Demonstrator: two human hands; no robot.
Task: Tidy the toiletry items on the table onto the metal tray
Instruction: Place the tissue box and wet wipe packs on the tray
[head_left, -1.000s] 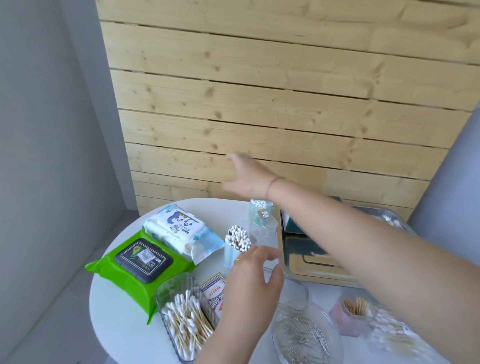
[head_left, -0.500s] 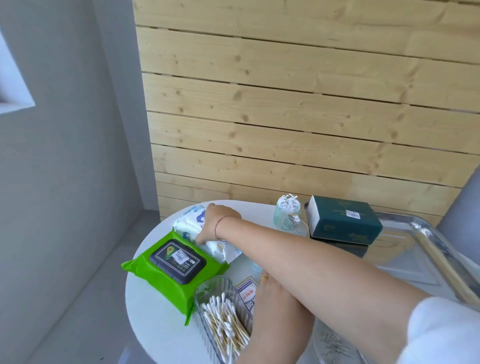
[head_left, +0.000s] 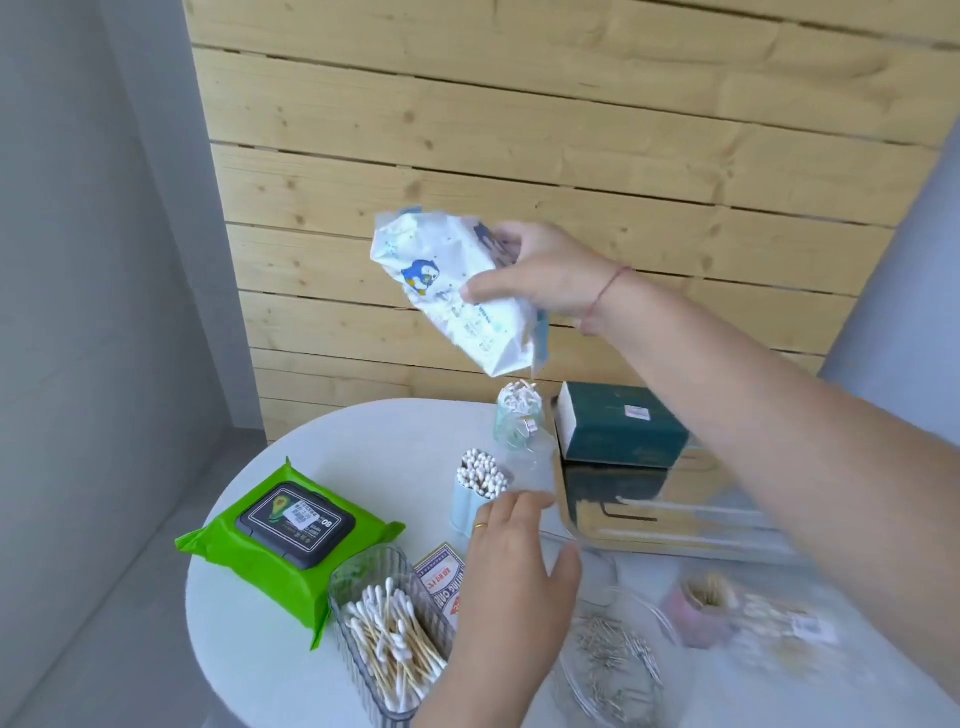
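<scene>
1. My right hand grips the white wipes pack by its upper end, with the fingers curled behind it and the thumb pressed across the front. The pack hangs tilted in the air, well above the worktop, its lower end over a small jar of cotton buds.
2. Held by one end, the soft pack droops. I judge this grip good enough for a short carry, since the pack looks light and squashy.
3. The metal tray lies on the right of the worktop, below my right forearm. A dark green box stands at its far left corner. The nearer part is bare, so I judge that to be the spot for the pack.
4. My left hand hovers low just beside the blue cup of cotton buds, its fingers relaxed and slightly spread, pinching nothing. Whether the fingertips touch the cup I cannot tell. I judge the hand is placed there to take the cup next.
5. Not yet on the tray — the green wipes pack at the left edge, the clear dish of cotton buds near me, and the blurred pot of toothpicks at the right.
</scene>
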